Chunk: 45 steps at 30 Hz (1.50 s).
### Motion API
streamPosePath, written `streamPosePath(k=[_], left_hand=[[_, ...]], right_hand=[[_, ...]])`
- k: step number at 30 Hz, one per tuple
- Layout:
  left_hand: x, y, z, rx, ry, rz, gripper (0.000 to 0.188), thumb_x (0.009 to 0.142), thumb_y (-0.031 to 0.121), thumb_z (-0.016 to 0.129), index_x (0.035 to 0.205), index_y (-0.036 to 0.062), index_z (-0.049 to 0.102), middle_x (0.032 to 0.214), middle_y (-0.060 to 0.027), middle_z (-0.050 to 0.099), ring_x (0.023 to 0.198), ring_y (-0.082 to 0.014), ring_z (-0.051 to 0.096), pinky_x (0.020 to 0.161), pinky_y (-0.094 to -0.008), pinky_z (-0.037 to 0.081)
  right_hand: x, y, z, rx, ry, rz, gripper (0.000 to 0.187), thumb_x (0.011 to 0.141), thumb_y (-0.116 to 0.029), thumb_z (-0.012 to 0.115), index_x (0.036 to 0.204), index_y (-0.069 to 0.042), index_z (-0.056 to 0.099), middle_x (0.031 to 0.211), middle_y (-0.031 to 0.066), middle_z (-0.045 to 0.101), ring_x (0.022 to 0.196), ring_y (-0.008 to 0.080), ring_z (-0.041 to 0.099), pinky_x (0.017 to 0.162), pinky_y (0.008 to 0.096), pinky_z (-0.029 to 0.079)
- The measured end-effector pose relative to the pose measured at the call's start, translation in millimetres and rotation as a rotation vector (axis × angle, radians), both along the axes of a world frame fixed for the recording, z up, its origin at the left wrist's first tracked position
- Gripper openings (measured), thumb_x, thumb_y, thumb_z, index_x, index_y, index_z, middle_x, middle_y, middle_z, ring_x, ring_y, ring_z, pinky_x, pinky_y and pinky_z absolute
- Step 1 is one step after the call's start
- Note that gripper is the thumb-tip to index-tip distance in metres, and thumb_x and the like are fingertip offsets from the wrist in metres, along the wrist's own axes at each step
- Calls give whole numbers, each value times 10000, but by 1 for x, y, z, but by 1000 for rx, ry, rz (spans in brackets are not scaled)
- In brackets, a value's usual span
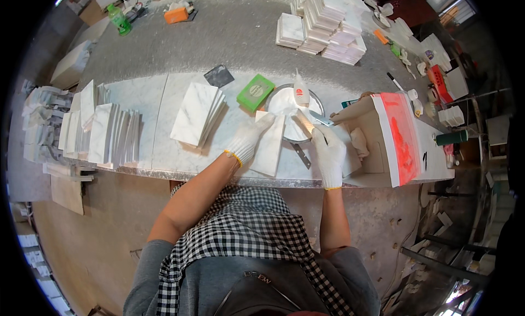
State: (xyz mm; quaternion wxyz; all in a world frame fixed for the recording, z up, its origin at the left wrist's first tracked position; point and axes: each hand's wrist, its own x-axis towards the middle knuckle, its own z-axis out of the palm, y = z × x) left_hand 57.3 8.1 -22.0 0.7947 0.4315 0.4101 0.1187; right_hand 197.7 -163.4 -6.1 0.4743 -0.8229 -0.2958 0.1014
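Observation:
My left hand (250,138), in a white knit glove, is closed on the upper edge of a white marble tile (269,154), which lies tilted near the table's front edge. My right hand (329,156), gloved the same way, closes round a narrow tan tool (304,121), wooden-looking; its exact kind is unclear. The tool's end is over a round metal pan (322,100) of white paste or powder. Across the pan rests a white squeeze bottle (301,91) with a pointed nozzle. A metal blade (321,118) sits at the pan's right rim. Between my hands lies a flat dark metal strip (301,156).
Leaning marble tiles (194,115) stand left of my left hand, more (106,133) farther left. Behind are a green box (255,92) and a dark pad (219,75). An open carton (377,146) borders my right hand. Tile stacks (322,29) rise at the back.

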Motion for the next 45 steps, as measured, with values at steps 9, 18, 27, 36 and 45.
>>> streamPosePath(k=[9,18,27,36,45], left_hand=[[-3,-3,8,52,-20,-22,638,965,451,693,1358,-40,590,1277,-127,655,1120,-194,626,951,-320,508],[-3,-9,11,6,-64,52,622,945,426,726,1336,-41,599,1230,-132,658,1073,-188,627,929,-332,507],[1,-5,-27,63,-76,86,473,983,398,672,1153,-43,704,1021,-101,719,860,-171,668,754,-337,547],[-1,-3,-38,119,-71,53,523,987,430,646,1143,-68,691,966,-109,715,818,-158,663,716,-337,541],[-2,0,-37,225,6,14,501,999,438,638,1124,-43,705,933,-113,722,789,-167,665,693,-346,543]], right_hand=[[6,14,32,-581,-567,-48,312,947,-406,625,1104,-164,743,1045,146,726,895,342,703,770,463,550],[43,96,1,-424,-566,-59,496,943,-509,556,1190,-104,700,1095,195,723,979,389,701,864,504,526],[43,104,17,-392,-224,-3,514,905,-502,608,1177,-75,694,1056,197,735,1026,395,689,885,478,510],[9,33,26,-62,38,137,331,956,-343,675,1045,-26,706,865,101,693,796,146,612,745,321,489],[-10,14,34,-52,106,120,354,940,-373,706,963,-23,745,776,54,657,733,118,569,675,302,460]])
